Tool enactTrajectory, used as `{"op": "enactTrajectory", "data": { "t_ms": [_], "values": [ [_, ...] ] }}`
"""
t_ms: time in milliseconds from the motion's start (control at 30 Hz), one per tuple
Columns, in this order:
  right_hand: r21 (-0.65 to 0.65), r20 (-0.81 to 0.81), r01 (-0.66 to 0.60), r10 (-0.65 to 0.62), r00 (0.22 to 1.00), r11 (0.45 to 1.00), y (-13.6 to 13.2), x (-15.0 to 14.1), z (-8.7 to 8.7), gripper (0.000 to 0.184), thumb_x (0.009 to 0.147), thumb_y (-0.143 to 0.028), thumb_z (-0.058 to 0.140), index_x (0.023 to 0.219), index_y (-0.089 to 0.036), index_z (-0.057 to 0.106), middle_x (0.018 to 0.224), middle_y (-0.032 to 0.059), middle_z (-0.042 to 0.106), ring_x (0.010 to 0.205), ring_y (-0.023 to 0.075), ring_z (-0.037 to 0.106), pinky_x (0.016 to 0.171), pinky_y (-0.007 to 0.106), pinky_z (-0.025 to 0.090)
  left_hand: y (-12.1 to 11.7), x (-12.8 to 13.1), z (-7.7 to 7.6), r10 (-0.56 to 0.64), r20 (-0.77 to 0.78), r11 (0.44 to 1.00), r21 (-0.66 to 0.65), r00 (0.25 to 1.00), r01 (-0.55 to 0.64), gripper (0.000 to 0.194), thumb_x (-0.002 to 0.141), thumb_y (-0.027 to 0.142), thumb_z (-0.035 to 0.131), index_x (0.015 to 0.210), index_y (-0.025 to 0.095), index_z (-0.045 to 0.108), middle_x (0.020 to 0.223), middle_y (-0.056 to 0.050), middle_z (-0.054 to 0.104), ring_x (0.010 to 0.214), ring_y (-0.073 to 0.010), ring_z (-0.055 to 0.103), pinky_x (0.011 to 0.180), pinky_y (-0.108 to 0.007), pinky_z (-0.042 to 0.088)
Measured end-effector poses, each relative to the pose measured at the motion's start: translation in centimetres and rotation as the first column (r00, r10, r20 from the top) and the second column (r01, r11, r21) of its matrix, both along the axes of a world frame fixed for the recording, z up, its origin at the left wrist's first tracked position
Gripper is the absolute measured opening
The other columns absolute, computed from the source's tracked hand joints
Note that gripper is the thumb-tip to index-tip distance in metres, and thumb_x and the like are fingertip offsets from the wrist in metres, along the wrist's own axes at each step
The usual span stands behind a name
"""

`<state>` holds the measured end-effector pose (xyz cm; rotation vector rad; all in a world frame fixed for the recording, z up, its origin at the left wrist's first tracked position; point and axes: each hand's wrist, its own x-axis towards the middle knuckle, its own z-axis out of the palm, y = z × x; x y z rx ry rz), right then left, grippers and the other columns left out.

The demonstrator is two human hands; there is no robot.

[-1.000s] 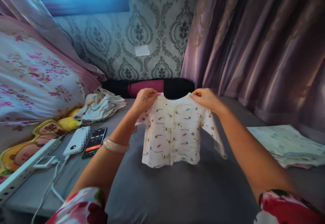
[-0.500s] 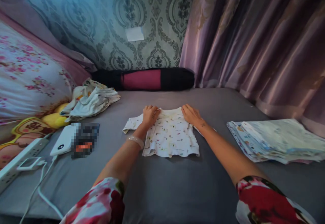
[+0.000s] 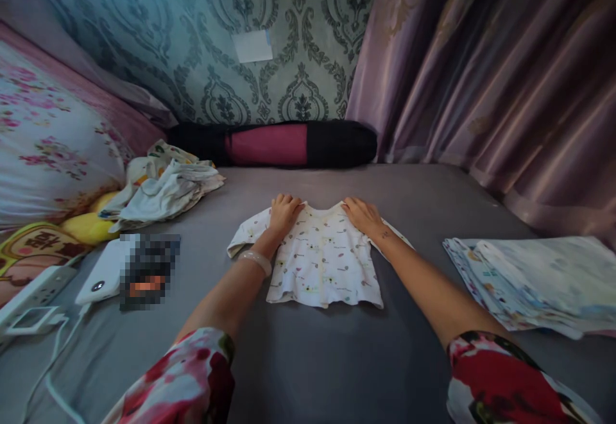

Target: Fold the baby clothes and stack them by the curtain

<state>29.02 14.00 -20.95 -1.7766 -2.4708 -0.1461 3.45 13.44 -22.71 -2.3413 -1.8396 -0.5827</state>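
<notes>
A white baby shirt (image 3: 327,263) with small printed figures lies spread front side up on the grey bed sheet (image 3: 308,360), its neckline away from me. At its left shoulder, as I see it, my left hand (image 3: 285,213) is closed on the cloth, fingers bent over the seam. My right hand (image 3: 362,215) grips the other shoulder beside the collar in the same way. One sleeve stretches out past my left wrist, which wears a pale bangle (image 3: 257,260). My right forearm partly covers the other sleeve.
A stack of folded baby clothes (image 3: 543,276) lies on the right. Rumpled clothes (image 3: 168,193) are heaped at the left, near a white power bank (image 3: 102,273), a blurred phone (image 3: 150,273) and a power strip (image 3: 43,292). A black and magenta roll (image 3: 269,144) lines the wall.
The shirt was held up by its shoulders, then came down onto the bed, where it now lies flat. Both hands stay at the shoulders. The view has tilted downward.
</notes>
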Motion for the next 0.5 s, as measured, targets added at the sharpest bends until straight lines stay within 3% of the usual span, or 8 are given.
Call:
{"op": "enactTrajectory", "data": {
  "t_ms": [500],
  "values": [
    [0.032,0.113,-0.003,0.000,0.994,0.999,7.2,-0.9,-0.9,0.036,0.104,-0.037,0.024,0.115,-0.019,0.053,0.111,0.0102,0.066,0.100,0.0231,0.063,0.077,0.030,0.042,6.8,-0.8,0.1,0.035,-0.078,0.999,0.030,0.996,-0.033,0.036,0.098,0.042,0.037,0.100,0.022,0.066,0.104,-0.012,0.062,0.102,-0.0285,0.045,0.084,-0.041,0.031]
  ]
}}
